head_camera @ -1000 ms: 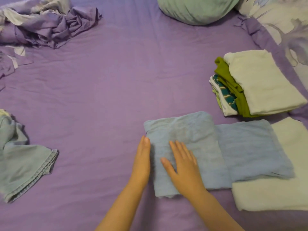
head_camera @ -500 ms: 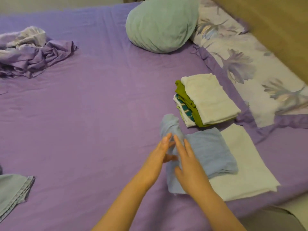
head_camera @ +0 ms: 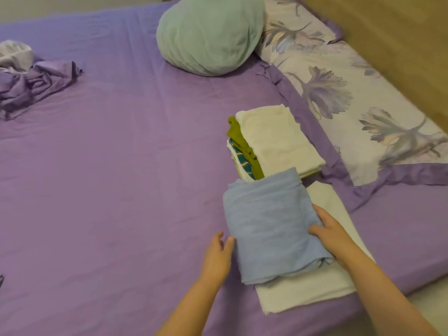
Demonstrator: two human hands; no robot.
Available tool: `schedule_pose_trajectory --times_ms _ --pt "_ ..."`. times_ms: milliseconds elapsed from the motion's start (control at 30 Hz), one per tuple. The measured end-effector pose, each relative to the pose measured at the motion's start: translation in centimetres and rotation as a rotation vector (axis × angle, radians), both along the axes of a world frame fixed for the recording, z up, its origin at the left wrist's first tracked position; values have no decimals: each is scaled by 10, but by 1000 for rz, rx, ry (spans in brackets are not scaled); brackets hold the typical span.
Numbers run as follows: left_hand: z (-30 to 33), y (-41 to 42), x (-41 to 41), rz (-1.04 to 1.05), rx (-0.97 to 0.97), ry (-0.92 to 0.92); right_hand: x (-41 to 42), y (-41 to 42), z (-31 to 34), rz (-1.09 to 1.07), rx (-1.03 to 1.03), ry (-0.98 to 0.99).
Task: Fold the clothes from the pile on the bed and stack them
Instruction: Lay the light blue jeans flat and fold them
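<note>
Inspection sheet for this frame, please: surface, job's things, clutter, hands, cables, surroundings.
Surface: bed with purple sheet, lightly wrinkled.
Job's things: folded blue cloth lying on a flat white cloth; behind it a stack of folded clothes, white piece on top, green and patterned ones beneath; crumpled purple pile at the far left.
Clutter: round mint-green cushion; floral pillow along the right edge.
Hands: left hand open, at the blue cloth's left edge; right hand rests on the cloth's right side, fingers flat.
Cables: nothing seen.
Surroundings: wooden headboard at upper right; pale floor strip at lower right.
</note>
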State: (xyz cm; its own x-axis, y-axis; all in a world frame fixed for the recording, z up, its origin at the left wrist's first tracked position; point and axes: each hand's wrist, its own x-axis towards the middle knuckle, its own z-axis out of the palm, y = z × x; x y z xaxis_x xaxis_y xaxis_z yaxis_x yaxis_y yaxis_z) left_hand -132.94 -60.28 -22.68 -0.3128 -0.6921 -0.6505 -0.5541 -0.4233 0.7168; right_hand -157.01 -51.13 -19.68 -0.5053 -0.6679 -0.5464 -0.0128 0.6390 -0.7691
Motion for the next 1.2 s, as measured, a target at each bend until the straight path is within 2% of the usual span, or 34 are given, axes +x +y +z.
schedule_pose_trajectory --times_ms 200,400,467,567,667,833,900,967,1100,1200 --pt "-13 13 -29 145 132 249 -1 6 -21 7 -66 -89" --pt "-6 11 -29 295 207 267 -5 10 -17 -12 -141 -153" --pt "4 10 -27 384 307 384 -9 13 -14 -33 -175 -177" --pt "21 17 -23 511 595 667 -17 24 -4 -63 -198 -228" --pt "31 32 -19 471 732 843 -31 42 11 -45 -208 -306" --pt "38 59 -39 271 786 929 -64 75 30 -74 -173 -291" --pt "38 68 -57 262 766 913 -77 86 32 -74 -157 -201" --pt "33 72 -74 278 685 789 -87 93 27 -88 -133 -118" --pt "11 69 -85 293 362 438 -93 95 -6 -114 -61 -51" --pt "-5 65 -86 265 197 302 -89 89 -34 -119 -13 9"
